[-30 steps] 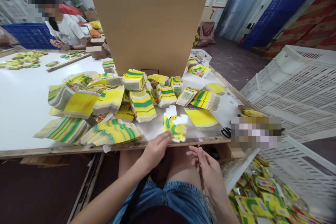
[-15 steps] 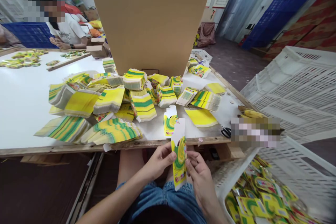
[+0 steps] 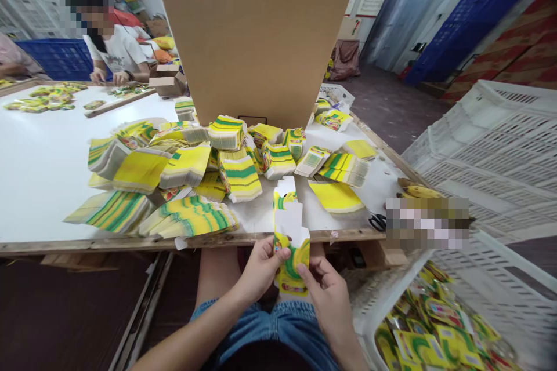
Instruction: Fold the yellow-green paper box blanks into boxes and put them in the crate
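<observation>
A small yellow and green printed carton [image 3: 295, 264] is held between my two hands over my lap, its white top flaps standing up. My left hand [image 3: 262, 264] pinches the carton's left side, thumb in front. On its right side, my right hand [image 3: 324, 281] grips with the thumb on the front face. Just behind it, at the table edge, lies another carton [image 3: 285, 192] with a white flap, partly covered by the held one. Flattened cartons in stacks [image 3: 187, 214] spread across the table to the left and beyond.
A tall brown cardboard sheet [image 3: 261, 40] stands behind the stacks. Black scissors [image 3: 378, 221] and bananas [image 3: 420, 190] lie at the right corner. A white crate [image 3: 369, 313] at lower right holds filled yellow packs [image 3: 424, 345]. Across the table sits a person [image 3: 119, 49].
The carton in my hands has turned and opened out from a narrow, flat shape, showing a wider face and more white flaps. The person across has lowered both hands to the table.
</observation>
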Action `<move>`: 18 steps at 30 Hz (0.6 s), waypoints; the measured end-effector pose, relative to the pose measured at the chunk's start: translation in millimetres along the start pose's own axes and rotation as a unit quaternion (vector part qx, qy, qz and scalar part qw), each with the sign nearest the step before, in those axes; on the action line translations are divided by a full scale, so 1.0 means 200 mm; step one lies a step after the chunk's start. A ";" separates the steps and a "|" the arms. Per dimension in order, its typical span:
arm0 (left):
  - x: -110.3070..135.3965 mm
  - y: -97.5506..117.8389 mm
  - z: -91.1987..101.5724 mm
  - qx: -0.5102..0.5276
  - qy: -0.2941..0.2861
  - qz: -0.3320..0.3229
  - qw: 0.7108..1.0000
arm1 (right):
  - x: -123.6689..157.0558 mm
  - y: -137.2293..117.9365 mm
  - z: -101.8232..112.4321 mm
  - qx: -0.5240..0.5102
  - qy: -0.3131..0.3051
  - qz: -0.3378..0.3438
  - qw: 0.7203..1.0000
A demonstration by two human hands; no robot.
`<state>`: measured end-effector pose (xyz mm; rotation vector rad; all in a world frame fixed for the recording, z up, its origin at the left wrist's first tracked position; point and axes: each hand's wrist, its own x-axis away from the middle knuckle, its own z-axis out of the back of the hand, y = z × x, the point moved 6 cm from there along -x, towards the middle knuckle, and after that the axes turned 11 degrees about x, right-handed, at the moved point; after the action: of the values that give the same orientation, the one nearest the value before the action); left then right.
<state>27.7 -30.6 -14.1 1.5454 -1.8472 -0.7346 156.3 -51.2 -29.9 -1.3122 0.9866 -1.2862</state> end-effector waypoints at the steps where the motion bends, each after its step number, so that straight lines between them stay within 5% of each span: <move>1: 0.00 -0.01 0.00 -0.004 0.005 -0.002 1.000 | 0.00 0.01 0.00 0.013 0.011 0.002 1.000; 10: 0.05 0.04 0.02 -0.082 -0.005 -0.045 0.996 | -0.02 -0.03 0.04 0.091 0.074 0.064 0.991; 18: 0.07 0.08 -0.02 -0.113 -0.103 0.013 0.988 | -0.04 -0.13 0.06 0.071 -0.045 0.106 0.991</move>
<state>17.9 -41.4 2.2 1.3387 -1.8514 -1.0877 164.6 -38.5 -4.0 -1.1157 0.9265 -1.1047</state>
